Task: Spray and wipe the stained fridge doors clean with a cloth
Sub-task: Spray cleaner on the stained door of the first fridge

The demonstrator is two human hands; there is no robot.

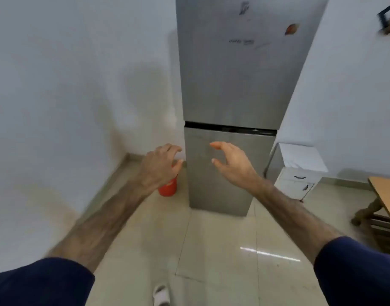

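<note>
Silver two-door fridge (231,85) stands in the corner against the white wall, marks on its upper door. White drawer cabinet (298,180) to its right, wooden table (386,199) nearer. Red bucket (168,188) left of fridge base. Left hand (162,166) and right hand (232,162) raised apart, fingers loose, holding nothing.

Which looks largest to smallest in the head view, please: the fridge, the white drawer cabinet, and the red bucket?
1. fridge, by far the largest.
2. white drawer cabinet.
3. red bucket, though the left hand hides part of it.
</note>
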